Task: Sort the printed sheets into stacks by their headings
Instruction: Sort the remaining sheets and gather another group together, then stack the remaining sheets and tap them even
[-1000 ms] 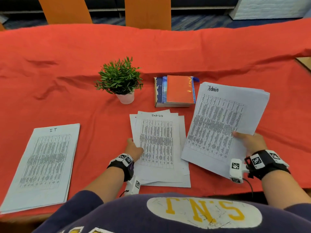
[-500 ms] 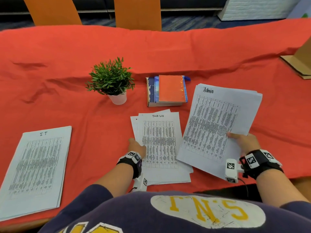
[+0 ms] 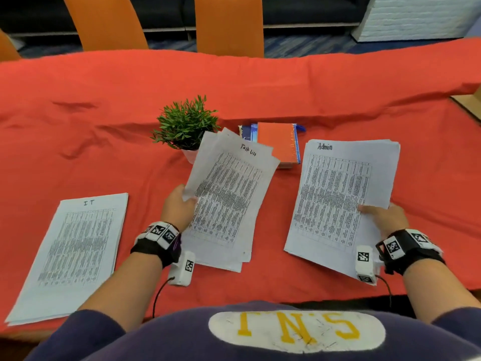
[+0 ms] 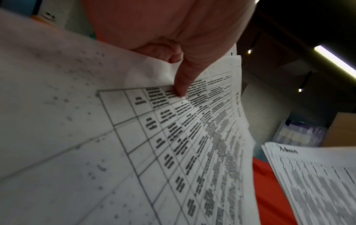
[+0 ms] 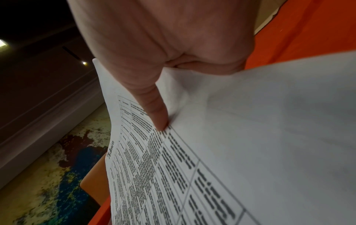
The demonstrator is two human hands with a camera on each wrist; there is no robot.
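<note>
The IT stack (image 3: 69,254) lies flat at the left of the tabletop (image 3: 234,82), untouched. The left hand (image 3: 178,208) grasps the Task List sheets (image 3: 229,201) by their left edge, thumb on top and fingers underneath, and holds them lifted and tilted in front of the plant (image 3: 186,123). Its sheets are fanned and uneven. The right hand (image 3: 385,220) grasps the Admin stack (image 3: 338,201) at its lower right edge, thumb on the top page, with the near corner raised off the cloth. Behind and between the two lie the books (image 3: 277,142).

To do this step well, I judge each bundle should be kept clamped firmly, since loose pages slide. The fanned Task List sheets want squaring with a tap of their edges on the tabletop before being laid down. The two bundles should land well apart, headings up and readable.

Half a second ago the Task List sheets lay flat on the cloth under the left hand; now they are raised and swung toward the plant, hiding part of its pot. The Admin stack has turned more upright.
</note>
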